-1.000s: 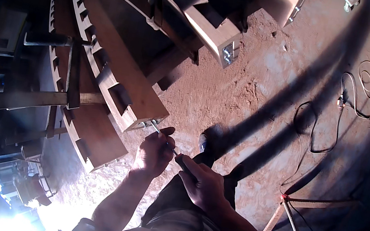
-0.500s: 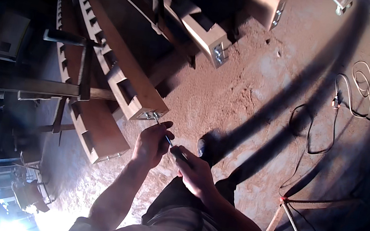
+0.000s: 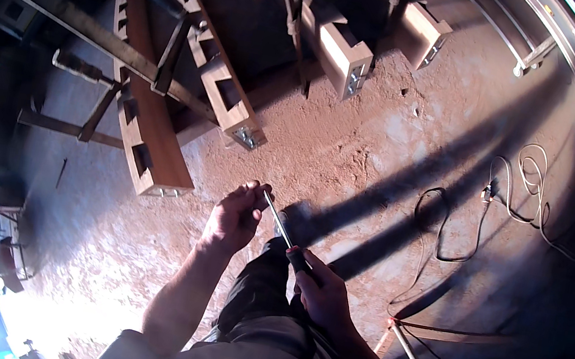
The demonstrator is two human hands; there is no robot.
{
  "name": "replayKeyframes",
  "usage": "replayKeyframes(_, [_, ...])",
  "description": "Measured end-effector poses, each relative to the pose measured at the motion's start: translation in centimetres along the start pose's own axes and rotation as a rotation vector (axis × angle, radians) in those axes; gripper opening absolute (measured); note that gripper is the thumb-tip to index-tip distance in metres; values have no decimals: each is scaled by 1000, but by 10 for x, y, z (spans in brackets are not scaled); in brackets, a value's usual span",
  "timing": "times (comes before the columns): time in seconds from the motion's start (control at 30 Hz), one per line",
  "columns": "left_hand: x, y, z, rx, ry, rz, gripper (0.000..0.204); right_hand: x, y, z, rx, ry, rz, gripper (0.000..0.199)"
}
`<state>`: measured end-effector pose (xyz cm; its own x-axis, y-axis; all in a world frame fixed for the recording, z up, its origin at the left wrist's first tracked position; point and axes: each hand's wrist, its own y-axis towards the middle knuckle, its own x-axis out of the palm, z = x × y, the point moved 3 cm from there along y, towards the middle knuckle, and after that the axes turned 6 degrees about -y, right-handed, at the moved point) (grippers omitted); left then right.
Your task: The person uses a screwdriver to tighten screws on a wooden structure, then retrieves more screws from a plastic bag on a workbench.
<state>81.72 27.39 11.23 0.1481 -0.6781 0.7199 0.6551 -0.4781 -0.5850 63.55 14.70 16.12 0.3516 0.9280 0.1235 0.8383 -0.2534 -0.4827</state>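
Note:
My right hand (image 3: 322,291) is wrapped around the dark handle of a screwdriver (image 3: 279,221), whose long metal shaft slants up and left. At the tip is my left hand (image 3: 233,218), fingers curled together; whatever they may pinch is too small to make out. Beyond my hands, apart from them, a long notched wooden beam (image 3: 228,102) ends in a face with metal fittings (image 3: 246,138). To its left lies a second notched beam (image 3: 164,148), with small metal pieces on its end.
More wooden beams (image 3: 345,50) with metal end fittings extend at the top. Wooden trestle bars (image 3: 83,30) support the beams at left. A cable (image 3: 439,237) loops over the dusty floor at right, near a stand (image 3: 412,347). Bright light glares at lower left.
My hands and the screwdriver have come away from the beam's end fittings, and the beams now sit farther up in view. More of the shaft shows between my hands.

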Motion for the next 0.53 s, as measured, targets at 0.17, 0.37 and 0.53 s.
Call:
replayKeyframes(0.17, [-9,-5,-3,4,-110,31,15,4,-13,-2,31,-42,-30,40])
replayKeyframes(0.37, [-22,-5,-7,-104,-160,-40,14,3,-16,-4,132,-59,-54,39])
replayKeyframes(0.53, [-41,2,-15,-124,-166,-102,16,4,-18,-2,128,-130,-53,39])
